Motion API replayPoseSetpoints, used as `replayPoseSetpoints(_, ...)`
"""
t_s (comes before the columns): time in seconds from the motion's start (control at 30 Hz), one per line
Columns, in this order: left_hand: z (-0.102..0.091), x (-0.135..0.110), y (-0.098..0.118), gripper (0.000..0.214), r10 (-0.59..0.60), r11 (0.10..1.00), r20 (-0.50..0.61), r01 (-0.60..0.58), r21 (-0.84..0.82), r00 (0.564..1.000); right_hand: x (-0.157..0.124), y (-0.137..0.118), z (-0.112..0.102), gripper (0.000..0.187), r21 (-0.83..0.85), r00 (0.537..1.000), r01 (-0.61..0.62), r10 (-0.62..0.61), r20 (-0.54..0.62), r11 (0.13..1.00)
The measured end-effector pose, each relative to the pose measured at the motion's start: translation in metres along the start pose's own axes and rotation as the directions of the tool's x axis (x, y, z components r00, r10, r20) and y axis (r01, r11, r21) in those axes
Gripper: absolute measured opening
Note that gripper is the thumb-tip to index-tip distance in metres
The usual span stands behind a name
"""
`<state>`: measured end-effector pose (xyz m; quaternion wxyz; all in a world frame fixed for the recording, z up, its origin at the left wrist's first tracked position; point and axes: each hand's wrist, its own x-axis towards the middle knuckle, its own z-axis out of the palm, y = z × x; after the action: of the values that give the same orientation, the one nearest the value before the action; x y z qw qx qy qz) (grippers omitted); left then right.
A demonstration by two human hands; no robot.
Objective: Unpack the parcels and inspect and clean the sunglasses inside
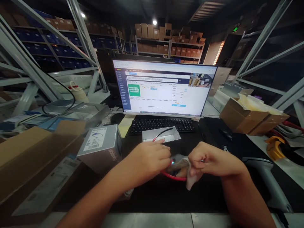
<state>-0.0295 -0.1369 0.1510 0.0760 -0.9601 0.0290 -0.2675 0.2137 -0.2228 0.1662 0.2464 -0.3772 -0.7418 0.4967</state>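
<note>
Above black mat [171,199] | left hand [150,158] gripping red cable [174,178] | right hand [200,161] pinching translucent bag [189,177] | grey box [103,155]: "W…ing", partly blurred

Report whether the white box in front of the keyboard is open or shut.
Open: the white box shows its inside, with no lid over it.

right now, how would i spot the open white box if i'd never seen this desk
Start at the wide black-framed monitor, then drop to the long black keyboard beneath it. The open white rectangular box lies just in front, beyond the left hand. Unlike the grey box with a printed label to its left, it is shallow and lidless.
</note>
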Motion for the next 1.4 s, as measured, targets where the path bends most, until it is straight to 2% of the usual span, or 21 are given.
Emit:
replayPoseSetpoints(0.03,0.003,0.001,0.001,0.026,0.007,1.0,0.007,-0.007,-0.005,1.0,0.003,0.0,0.007,0.049,-0.044,0.999,-0.01,0.008,-0.04,0.999)
replayPoseSetpoints(0.1,0.012,0.001,0.002,0.025,0.009,1.0,0.012,-0.009,0.012,1.0,0.013,0.001,0.028,0.044,-0.195,0.975,-0.062,0.017,-0.223,0.979)
replayPoseSetpoints(0.17,0.018,0.001,0.0,0.023,0.008,0.997,-0.005,-0.007,0.073,1.0,0.024,0.002,0.046,0.038,-0.322,0.901,-0.136,-0.018,-0.433,0.937)
replayPoseSetpoints(0.2,0.019,0.0,-0.002,0.023,0.011,0.994,-0.019,-0.008,0.106,1.0,0.027,0.002,0.05,0.037,-0.34,0.873,-0.151,-0.037,-0.487,0.928)
replayPoseSetpoints(0.23,0.018,0.0,-0.003,0.022,0.013,0.991,-0.027,-0.01,0.13,1.0,0.027,0.001,0.049,0.037,-0.326,0.873,-0.135,-0.043,-0.485,0.936)
replayPoseSetpoints(0.27,0.015,-0.001,-0.005,0.022,0.017,0.99,-0.028,-0.013,0.141,0.999,0.026,0.001,0.044,0.039,-0.29,0.901,-0.096,-0.041,-0.431,0.952)
replayPoseSetpoints(0.37,0.0,-0.002,-0.006,0.022,-0.005,0.994,-0.043,0.009,0.105,0.999,0.011,0.001,0.015,0.048,-0.125,0.987,0.04,-0.058,-0.149,0.991)
replayPoseSetpoints(0.43,-0.01,-0.001,-0.005,0.023,-0.024,0.998,-0.056,0.027,0.052,0.998,-0.002,0.002,-0.005,0.053,-0.069,0.992,0.107,-0.111,-0.056,0.992)
replayPoseSetpoints(0.5,-0.016,-0.001,-0.003,0.025,-0.033,0.999,-0.068,0.034,0.009,0.997,-0.01,0.002,-0.014,0.054,-0.097,0.987,0.145,-0.152,-0.061,0.985)
replayPoseSetpoints(0.57,-0.016,0.0,0.0,0.028,-0.031,1.0,-0.064,0.031,-0.001,0.997,-0.012,-0.001,-0.011,0.051,-0.181,0.982,0.136,-0.158,-0.108,0.974)
replayPoseSetpoints(0.7,-0.003,0.0,0.005,0.026,-0.013,0.997,-0.008,0.013,0.071,1.0,0.002,-0.008,0.023,0.039,-0.342,0.974,0.019,-0.095,-0.207,0.939)
replayPoseSetpoints(0.8,0.008,0.001,0.008,0.021,0.02,0.984,-0.02,-0.016,0.177,1.0,0.016,-0.007,0.048,0.031,-0.458,0.915,-0.093,-0.106,-0.39,0.884)
replayPoseSetpoints(0.87,0.009,0.001,0.008,0.021,0.038,0.98,-0.042,-0.029,0.197,0.998,0.021,-0.005,0.051,0.034,-0.424,0.893,-0.059,-0.142,-0.427,0.904)
replayPoseSetpoints(0.97,-0.003,-0.001,0.006,0.021,0.021,0.994,-0.035,-0.017,0.108,0.999,0.013,-0.005,0.03,0.042,-0.236,0.961,0.102,-0.157,-0.229,0.966)
replayPoseSetpoints(1.03,-0.014,-0.004,0.003,0.019,-0.013,1.0,-0.04,0.013,0.02,0.999,0.001,-0.004,0.008,0.045,-0.146,0.978,0.166,-0.181,-0.099,0.975)
replayPoseSetpoints(1.1,-0.023,-0.008,0.0,0.015,-0.055,0.995,-0.043,0.051,-0.085,0.998,-0.014,-0.002,-0.013,0.049,-0.112,0.97,0.194,-0.208,-0.129,0.975)
replayPoseSetpoints(1.17,-0.029,-0.013,-0.003,0.01,-0.105,0.98,-0.058,0.093,-0.176,0.993,-0.026,0.002,-0.028,0.055,-0.086,0.912,0.181,-0.2,-0.359,0.98)
replayPoseSetpoints(1.2,-0.03,-0.015,-0.005,0.01,-0.127,0.973,-0.071,0.111,-0.204,0.989,-0.032,0.003,-0.034,0.057,-0.079,0.844,0.165,-0.182,-0.505,0.983)
replayPoseSetpoints(1.27,-0.03,-0.017,-0.007,0.012,-0.161,0.964,-0.097,0.136,-0.229,0.982,-0.04,0.005,-0.042,0.058,-0.088,0.667,0.127,-0.151,-0.729,0.988)
replayPoseSetpoints(1.33,-0.028,-0.019,-0.009,0.014,-0.178,0.96,-0.105,0.149,-0.237,0.978,-0.044,0.005,-0.046,0.06,-0.118,0.55,0.097,-0.152,-0.821,0.988)
replayPoseSetpoints(1.4,-0.026,-0.019,-0.01,0.015,-0.187,0.956,-0.1,0.158,-0.246,0.977,-0.047,0.003,-0.046,0.061,-0.136,0.517,0.074,-0.155,-0.842,0.988)
